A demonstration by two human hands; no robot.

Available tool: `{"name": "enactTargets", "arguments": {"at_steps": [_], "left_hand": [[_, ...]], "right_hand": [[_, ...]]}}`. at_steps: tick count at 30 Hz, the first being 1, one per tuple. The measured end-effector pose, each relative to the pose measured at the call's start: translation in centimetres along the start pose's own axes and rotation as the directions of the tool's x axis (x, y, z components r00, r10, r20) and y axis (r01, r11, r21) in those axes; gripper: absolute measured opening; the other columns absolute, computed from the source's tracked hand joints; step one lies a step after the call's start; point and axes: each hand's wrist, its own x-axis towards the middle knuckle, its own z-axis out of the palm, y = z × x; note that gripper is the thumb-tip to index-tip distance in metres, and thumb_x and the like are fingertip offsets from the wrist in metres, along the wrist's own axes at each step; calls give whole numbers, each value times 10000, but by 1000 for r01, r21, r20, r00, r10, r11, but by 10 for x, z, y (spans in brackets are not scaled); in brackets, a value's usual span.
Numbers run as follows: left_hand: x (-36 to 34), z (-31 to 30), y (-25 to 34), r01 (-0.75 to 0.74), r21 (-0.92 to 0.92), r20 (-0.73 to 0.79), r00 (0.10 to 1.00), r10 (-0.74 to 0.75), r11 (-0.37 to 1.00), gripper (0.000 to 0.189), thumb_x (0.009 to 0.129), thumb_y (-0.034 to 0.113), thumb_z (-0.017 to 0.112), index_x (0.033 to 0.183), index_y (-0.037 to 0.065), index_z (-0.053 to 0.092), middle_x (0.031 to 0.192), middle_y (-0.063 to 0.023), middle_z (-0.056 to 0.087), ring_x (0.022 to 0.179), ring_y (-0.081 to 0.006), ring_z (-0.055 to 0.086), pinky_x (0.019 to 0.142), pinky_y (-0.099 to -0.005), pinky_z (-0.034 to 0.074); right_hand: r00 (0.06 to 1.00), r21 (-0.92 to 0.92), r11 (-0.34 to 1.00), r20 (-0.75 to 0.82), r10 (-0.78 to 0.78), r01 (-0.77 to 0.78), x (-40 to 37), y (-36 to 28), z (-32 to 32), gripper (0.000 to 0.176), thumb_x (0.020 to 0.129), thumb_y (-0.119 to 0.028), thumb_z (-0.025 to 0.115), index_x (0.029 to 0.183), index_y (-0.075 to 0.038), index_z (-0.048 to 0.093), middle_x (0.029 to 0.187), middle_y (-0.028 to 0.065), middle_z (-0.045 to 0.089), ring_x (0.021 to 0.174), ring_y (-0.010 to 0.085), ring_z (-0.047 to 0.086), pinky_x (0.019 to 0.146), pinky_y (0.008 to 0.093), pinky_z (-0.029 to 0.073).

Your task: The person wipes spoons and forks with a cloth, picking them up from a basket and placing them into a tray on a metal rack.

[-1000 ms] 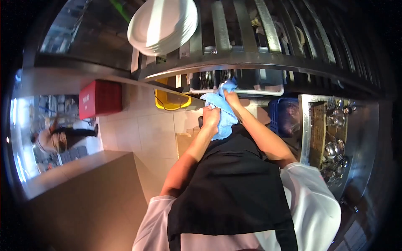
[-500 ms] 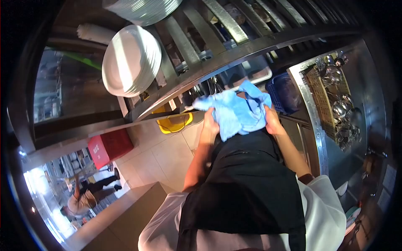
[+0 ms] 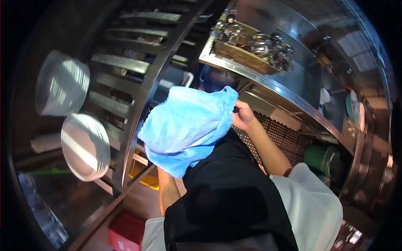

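Observation:
A light blue cloth point(image 3: 188, 123) is spread out in front of my black apron point(image 3: 230, 192). My right hand point(image 3: 243, 116) is closed on its right edge, thumb and fingers pinching the fabric. On the other side, my left forearm point(image 3: 168, 190) reaches up beneath the cloth. The cloth covers my left hand, so its fingers are hidden. Part of the slatted metal rack point(image 3: 121, 62) lies just beyond the cloth's left side.
Stacked white oval plates point(image 3: 83, 146) and another plate stack point(image 3: 63, 85) sit on the rack. A basket point(image 3: 243, 54) of metal ladles and utensils stands on the steel counter point(image 3: 289, 90). Below are a red box point(image 3: 127, 230), a yellow container point(image 3: 146, 178) and a green bin point(image 3: 320, 159).
The bunched cloth has opened out wide and now covers my left hand. My view has turned right, bringing the counter and utensils closer to the middle; the other person is out of view.

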Motion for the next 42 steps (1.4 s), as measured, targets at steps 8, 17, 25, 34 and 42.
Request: {"name": "enactTargets", "arguments": {"at_steps": [8,17,25,34,42], "left_hand": [[6,3,-24,184,2,113,977,-183,983,542,906,310,587,1334,-11,500,1333,-155,555,1249,-309,499,1070,-469,393],[22,13,-42,205,61,199,957,-213,977,520,907,283,581,1322,-19,501,1311,-149,564,1216,-300,514,1047,-451,406],[22,24,-88,139,116,143,978,-155,983,501,907,259,575,1312,-27,502,1292,-144,572,1187,-291,527,1027,-435,417],[63,44,-141,-10,186,34,999,4,982,479,908,233,569,1300,-35,503,1270,-139,581,1154,-282,541,1004,-417,430],[112,47,-176,-83,231,-17,996,89,969,460,909,209,564,1290,-42,504,1251,-134,589,1125,-273,554,984,-401,442]], "right_hand": [[969,-928,279,-231,91,-247,-122,44,-25,384,907,-300,598,1181,-33,637,1080,129,692,987,238,656,857,394,514],[989,-995,-94,-4,146,10,-102,-6,44,351,935,-347,615,1094,-39,669,1032,179,685,968,341,650,878,393,503],[835,-438,-889,434,-338,-132,50,-184,-26,238,806,-81,598,1016,15,655,1085,206,609,1073,366,572,892,429,480],[995,98,-995,90,36,27,129,-268,-76,392,831,-235,644,1184,-67,618,1227,199,551,1162,393,488,907,489,454],[993,77,-996,-114,44,53,154,-273,-75,499,778,-164,711,1224,-2,557,1243,302,449,1025,486,569,621,608,552]]}}
